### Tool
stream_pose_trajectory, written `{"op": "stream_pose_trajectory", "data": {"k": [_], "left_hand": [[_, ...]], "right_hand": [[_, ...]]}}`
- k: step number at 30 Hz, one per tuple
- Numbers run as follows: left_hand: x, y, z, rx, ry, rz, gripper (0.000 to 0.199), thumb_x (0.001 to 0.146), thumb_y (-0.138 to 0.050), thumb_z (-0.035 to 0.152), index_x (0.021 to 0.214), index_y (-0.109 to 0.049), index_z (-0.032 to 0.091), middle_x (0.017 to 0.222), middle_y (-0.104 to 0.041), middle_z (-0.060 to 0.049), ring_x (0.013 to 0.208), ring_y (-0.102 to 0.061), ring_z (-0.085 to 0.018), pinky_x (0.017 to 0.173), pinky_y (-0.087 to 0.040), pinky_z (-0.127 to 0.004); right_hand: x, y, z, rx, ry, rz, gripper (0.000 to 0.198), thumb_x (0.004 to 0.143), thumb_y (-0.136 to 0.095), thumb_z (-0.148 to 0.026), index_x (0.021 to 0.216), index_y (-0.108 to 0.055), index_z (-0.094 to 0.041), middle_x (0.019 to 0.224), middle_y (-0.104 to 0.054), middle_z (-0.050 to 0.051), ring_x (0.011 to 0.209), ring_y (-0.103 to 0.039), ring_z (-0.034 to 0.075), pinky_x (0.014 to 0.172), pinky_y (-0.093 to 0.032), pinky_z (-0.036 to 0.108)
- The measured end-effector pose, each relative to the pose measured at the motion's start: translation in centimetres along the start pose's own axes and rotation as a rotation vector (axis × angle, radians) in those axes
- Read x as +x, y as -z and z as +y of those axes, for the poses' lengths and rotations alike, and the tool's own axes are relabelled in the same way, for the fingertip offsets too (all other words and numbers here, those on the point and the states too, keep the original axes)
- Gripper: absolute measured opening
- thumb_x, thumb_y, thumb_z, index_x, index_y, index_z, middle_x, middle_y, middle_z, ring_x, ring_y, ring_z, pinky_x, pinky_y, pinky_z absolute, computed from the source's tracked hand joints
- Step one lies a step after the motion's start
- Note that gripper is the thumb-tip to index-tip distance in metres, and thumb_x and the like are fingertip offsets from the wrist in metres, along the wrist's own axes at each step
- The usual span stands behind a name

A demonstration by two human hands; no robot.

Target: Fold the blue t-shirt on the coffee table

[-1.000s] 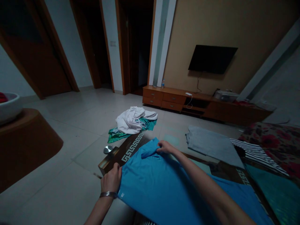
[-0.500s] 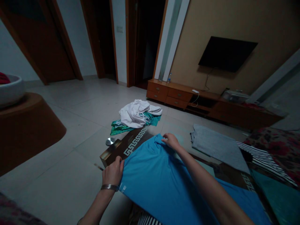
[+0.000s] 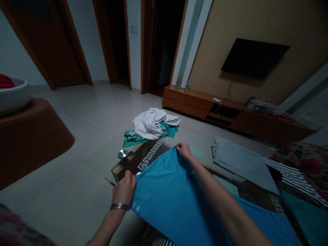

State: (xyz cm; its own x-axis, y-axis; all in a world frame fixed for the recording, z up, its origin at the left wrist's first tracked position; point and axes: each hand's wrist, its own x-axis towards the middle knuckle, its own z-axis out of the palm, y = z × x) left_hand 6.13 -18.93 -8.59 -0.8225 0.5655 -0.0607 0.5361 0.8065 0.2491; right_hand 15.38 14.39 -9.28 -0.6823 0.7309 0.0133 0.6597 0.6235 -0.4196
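Observation:
A blue garment (image 3: 169,188) with small white lettering near its left edge is stretched between my hands. My left hand (image 3: 124,188), with a silver bracelet at the wrist, is closed on its left edge. At the far corner my right hand (image 3: 183,150) pinches the cloth, and the fabric runs taut from one hand to the other. The rest of the garment spreads to the lower right, over a glass-topped table (image 3: 151,153) with a key-pattern border. Whether it is a shirt or trousers I cannot tell.
A heap with a white cloth (image 3: 148,123) and green fabric lies past the table's far end. To the right are a grey folded garment (image 3: 238,160), striped cloth (image 3: 294,177) and teal cloth (image 3: 304,212). A TV cabinet (image 3: 200,106) lines the wall; a white bowl (image 3: 15,99) stands left.
My right hand has closed more tightly on the far corner, and the bunched cloth there is now pulled smooth and taut. The view has shifted slightly.

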Motion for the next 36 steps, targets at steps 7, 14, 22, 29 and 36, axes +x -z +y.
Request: {"op": "stream_pose_trajectory", "data": {"k": [7,14,22,29,36], "left_hand": [[0.2,0.2,-0.7,-0.109,-0.001,-0.023,0.012,0.094,-0.03,0.028,0.086,-0.037,0.021,0.075,-0.063,-0.003,0.072,-0.064,-0.02,0.056,-0.027,-0.025],[0.5,-0.2,-1.1,-0.156,-0.051,-0.015,0.011,0.092,-0.03,0.024,0.081,-0.031,0.022,0.071,-0.058,-0.002,0.069,-0.061,-0.019,0.058,-0.03,-0.026],[0.6,-0.5,-1.5,-0.229,-0.089,0.011,0.013,0.089,-0.031,0.023,0.077,-0.029,0.023,0.067,-0.053,0.0,0.066,-0.059,-0.019,0.061,-0.036,-0.026],[-0.5,1.4,-0.6,-0.076,-0.212,0.112,0.012,0.087,-0.036,0.025,0.083,-0.046,0.021,0.095,-0.063,-0.012,0.092,-0.06,-0.024,0.077,-0.045,-0.033],[-1.0,1.2,9.1,-0.023,-0.647,0.011,0.044,0.084,-0.039,0.013,0.125,-0.054,0.018,0.147,-0.039,-0.008,0.137,-0.031,-0.023,0.112,-0.025,-0.047]], "right_hand": [[0.5,-1.2,0.9,0.051,-0.042,-0.014,0.016,0.081,-0.058,-0.026,0.086,-0.07,-0.018,0.088,-0.07,0.004,0.08,-0.061,0.015,0.067,-0.039,0.02],[1.3,-1.7,0.7,0.032,-0.146,0.062,0.026,0.075,-0.065,-0.032,0.098,-0.066,-0.019,0.099,-0.068,0.006,0.087,-0.06,0.016,0.067,-0.038,0.021],[2.4,-1.7,0.5,0.064,-0.155,0.064,0.019,0.079,-0.062,-0.034,0.088,-0.068,-0.018,0.093,-0.069,0.006,0.085,-0.06,0.015,0.065,-0.036,0.022],[2.1,1.4,1.7,0.161,-0.159,0.069,0.037,0.092,-0.043,-0.04,0.098,-0.068,-0.015,0.099,-0.069,0.009,0.084,-0.062,0.013,0.067,-0.039,0.02],[-4.5,6.4,6.9,0.145,-0.321,-0.097,0.034,0.084,-0.055,-0.037,0.069,-0.068,-0.01,0.061,-0.066,0.009,0.056,-0.06,0.013,0.059,-0.041,0.022]]}}
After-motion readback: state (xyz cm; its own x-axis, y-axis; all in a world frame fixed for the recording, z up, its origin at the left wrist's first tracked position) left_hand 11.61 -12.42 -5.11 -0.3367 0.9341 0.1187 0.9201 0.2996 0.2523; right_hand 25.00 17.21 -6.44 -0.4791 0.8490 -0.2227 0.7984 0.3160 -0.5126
